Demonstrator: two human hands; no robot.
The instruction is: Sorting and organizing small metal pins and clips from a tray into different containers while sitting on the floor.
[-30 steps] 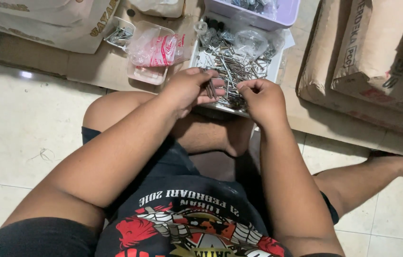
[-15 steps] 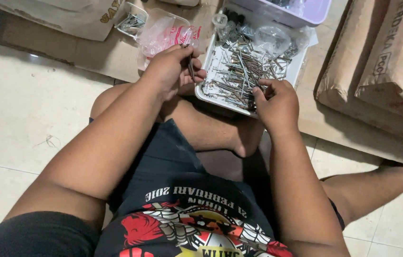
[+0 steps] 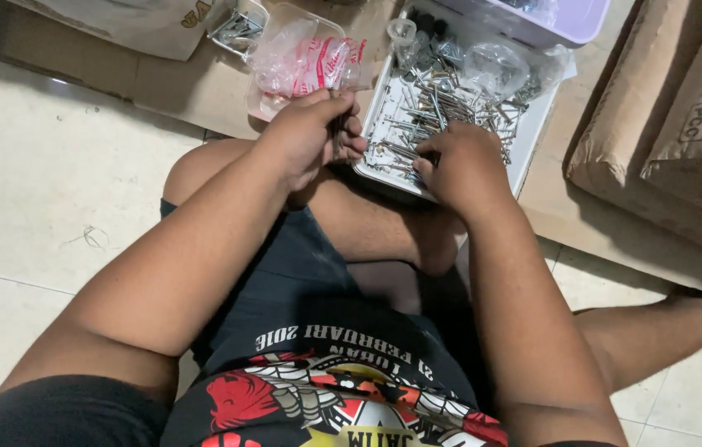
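Note:
I sit on the floor with a white tray [image 3: 533, 141] of several loose metal nails [image 3: 442, 103] in front of my knee. My left hand [image 3: 309, 141] is closed around a small bundle of nails [image 3: 337, 126], held just left of the tray. My right hand [image 3: 463, 165] rests palm down in the near part of the tray, fingertips curled into the nail pile; what they pinch is hidden.
A clear plastic box [image 3: 272, 108] with a red-and-white plastic bag [image 3: 309, 58] sits left of the tray on cardboard [image 3: 177, 87]. A small container of screws [image 3: 239, 25] lies beyond. A lilac bin [image 3: 566, 25] and brown paper sacks [image 3: 674, 124] stand at the right.
My right hand has slid a little further onto the nail pile, fingers pressed down. My left hand keeps its bundle and has hardly moved. The view shifted slightly.

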